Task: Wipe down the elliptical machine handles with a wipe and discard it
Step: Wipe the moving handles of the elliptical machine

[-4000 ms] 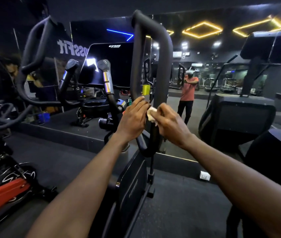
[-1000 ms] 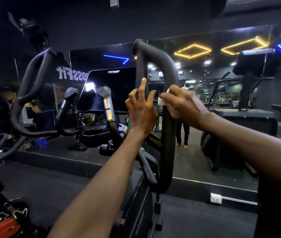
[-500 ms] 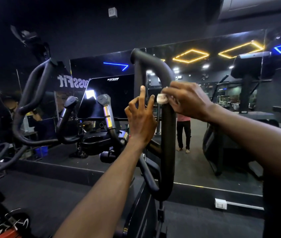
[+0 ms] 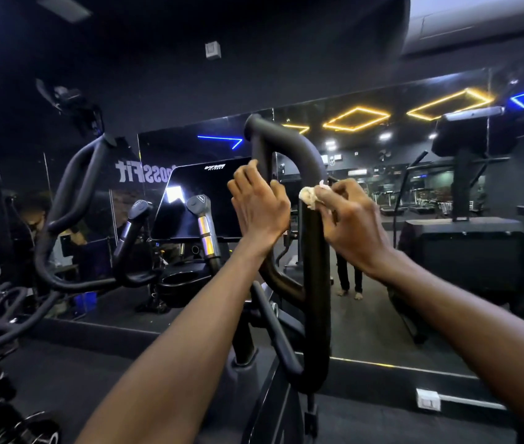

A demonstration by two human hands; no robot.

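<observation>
Fingers [image 4: 334,195] of the right hand [image 4: 352,219] pinch a crumpled white wipe [image 4: 310,195] against the upper part of the elliptical's right-side loop handle [image 4: 316,267], just below the bend where the black tube curves over the top. The left hand [image 4: 259,209] curls around the inner upright of the same handle, steadying it; how tightly it grips cannot be told from this angle.

The wipe is bunched into a small wad, with only a little of it showing past the fingertips. That looks like the main risk: so compact a wad may cover only a narrow strip of the tube per pass and leave the far side of the handle unwiped. Pinched rather than wrapped, it could also slip out on a firm stroke and drop to the dark floor [image 4: 382,421] beside the machine.

The handle probably pivots, so if the steadying hand loosens, pressure from the wiping hand could swing the bar away and break contact.

Beyond the hands, the left loop handle [image 4: 71,200], the two short grips with metal sensor bands [image 4: 204,232] and the dark console screen [image 4: 199,203] stand in front of a wall mirror [image 4: 382,187]. Whether those handles have been cleaned cannot be judged here. No bin for discarding the wipe is visible.
</observation>
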